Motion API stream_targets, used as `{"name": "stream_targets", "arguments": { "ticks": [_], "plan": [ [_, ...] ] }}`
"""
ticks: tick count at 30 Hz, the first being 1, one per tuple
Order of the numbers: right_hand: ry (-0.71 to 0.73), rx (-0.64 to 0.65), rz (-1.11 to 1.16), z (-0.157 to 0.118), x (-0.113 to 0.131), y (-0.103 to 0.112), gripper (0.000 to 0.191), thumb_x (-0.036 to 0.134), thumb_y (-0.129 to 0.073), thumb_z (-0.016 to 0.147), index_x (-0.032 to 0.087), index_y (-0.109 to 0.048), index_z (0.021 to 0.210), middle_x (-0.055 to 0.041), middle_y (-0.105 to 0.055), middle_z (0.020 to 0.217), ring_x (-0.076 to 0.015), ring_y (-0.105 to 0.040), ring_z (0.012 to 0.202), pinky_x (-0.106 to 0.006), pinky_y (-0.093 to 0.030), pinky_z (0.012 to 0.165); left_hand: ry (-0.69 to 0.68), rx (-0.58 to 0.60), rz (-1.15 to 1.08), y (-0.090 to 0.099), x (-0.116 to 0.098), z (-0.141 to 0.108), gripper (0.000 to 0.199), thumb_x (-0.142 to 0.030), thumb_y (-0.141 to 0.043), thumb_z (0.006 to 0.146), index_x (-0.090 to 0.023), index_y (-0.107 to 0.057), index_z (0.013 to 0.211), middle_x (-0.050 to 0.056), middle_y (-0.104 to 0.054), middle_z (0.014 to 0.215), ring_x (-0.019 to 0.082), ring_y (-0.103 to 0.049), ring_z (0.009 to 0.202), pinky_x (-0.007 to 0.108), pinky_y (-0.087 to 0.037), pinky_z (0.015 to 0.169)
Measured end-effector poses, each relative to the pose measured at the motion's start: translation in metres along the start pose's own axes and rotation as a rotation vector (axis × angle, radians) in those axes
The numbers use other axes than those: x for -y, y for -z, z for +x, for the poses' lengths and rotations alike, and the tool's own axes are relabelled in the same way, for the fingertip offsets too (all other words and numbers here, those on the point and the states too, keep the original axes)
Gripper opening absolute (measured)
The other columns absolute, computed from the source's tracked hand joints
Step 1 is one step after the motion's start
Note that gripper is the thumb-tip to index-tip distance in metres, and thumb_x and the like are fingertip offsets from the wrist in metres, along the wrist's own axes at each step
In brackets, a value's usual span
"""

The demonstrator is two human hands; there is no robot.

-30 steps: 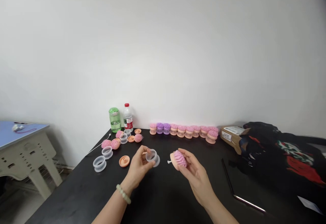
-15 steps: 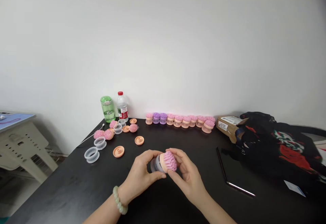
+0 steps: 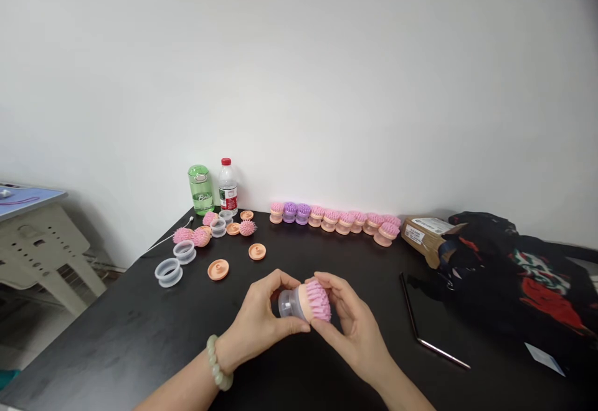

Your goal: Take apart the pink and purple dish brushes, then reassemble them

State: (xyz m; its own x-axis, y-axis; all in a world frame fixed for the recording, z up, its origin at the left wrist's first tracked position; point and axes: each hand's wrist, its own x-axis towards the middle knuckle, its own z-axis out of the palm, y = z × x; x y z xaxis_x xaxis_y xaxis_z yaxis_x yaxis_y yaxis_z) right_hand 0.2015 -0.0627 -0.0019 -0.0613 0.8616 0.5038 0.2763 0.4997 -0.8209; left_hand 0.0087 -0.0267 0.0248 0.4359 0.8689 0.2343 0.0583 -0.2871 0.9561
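Observation:
Between both hands lies a round silicone brush (image 3: 318, 302), tilted sideways with its pink bristles facing right. Its clear waisted ring (image 3: 288, 304) is in the grip of my left hand (image 3: 261, 311), thumb and fingers around it. My right hand (image 3: 352, 321) pinches the pink bristle head and its peach-coloured rim from the other side. A pale green bead bracelet (image 3: 217, 363) circles my left wrist. Both hands hover above the black table (image 3: 154, 342); whatever the fingers cover on the brush's far side is hidden.
Loose clear rings (image 3: 169, 273), peach discs (image 3: 218, 269) and pink bristle heads (image 3: 247, 228) lie at the left. Behind them stand a green bottle (image 3: 201, 190) and a water bottle (image 3: 228, 187). Several finished-looking brushes (image 3: 329, 218) line the wall. A cardboard box (image 3: 423, 236) and black bag (image 3: 504, 299) occupy the right.
The brush and both hands have shifted slightly right, and the brush has turned a little, showing more of its bristles' side. The camera view has tilted slightly; both hands keep their hold.

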Motion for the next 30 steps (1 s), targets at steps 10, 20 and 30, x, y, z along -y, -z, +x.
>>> {"name": "stream_targets", "arguments": {
  "ticks": [10,20,30],
  "plan": [
    [0.0,0.095,0.017,0.002,0.008,0.009,0.046,0.023,-0.072,0.079,0.027,-0.058,0.122,-0.0073,-0.067,0.115,-0.0253,-0.067,0.106,-0.034,-0.058,0.087,0.075,0.098,-0.272,0.0,0.004,0.001,0.044,-0.031,-0.091,0.058,-0.015,-0.065,0.09,0.002,-0.068,0.086,0.013,-0.057,0.073,0.024,-0.044,0.066],
    [-0.016,0.263,-0.016,0.006,0.022,0.021,0.042,0.02,-0.071,0.08,0.027,-0.06,0.119,-0.0084,-0.067,0.118,-0.0265,-0.066,0.106,-0.037,-0.057,0.09,0.29,0.229,-0.562,-0.004,0.003,0.002,0.043,-0.04,-0.089,0.06,-0.013,-0.061,0.08,-0.001,-0.06,0.069,0.008,-0.053,0.058,0.02,-0.04,0.055],
    [-0.1,0.031,-0.05,0.003,-0.002,0.001,0.044,0.027,-0.073,0.076,0.025,-0.059,0.118,-0.0057,-0.068,0.104,-0.0231,-0.069,0.095,-0.034,-0.058,0.084,-0.072,-0.002,-0.081,-0.009,0.019,0.0,0.054,-0.031,-0.093,0.056,-0.021,-0.057,0.095,0.001,-0.06,0.097,0.018,-0.056,0.086,0.029,-0.045,0.076]
  ]
}}
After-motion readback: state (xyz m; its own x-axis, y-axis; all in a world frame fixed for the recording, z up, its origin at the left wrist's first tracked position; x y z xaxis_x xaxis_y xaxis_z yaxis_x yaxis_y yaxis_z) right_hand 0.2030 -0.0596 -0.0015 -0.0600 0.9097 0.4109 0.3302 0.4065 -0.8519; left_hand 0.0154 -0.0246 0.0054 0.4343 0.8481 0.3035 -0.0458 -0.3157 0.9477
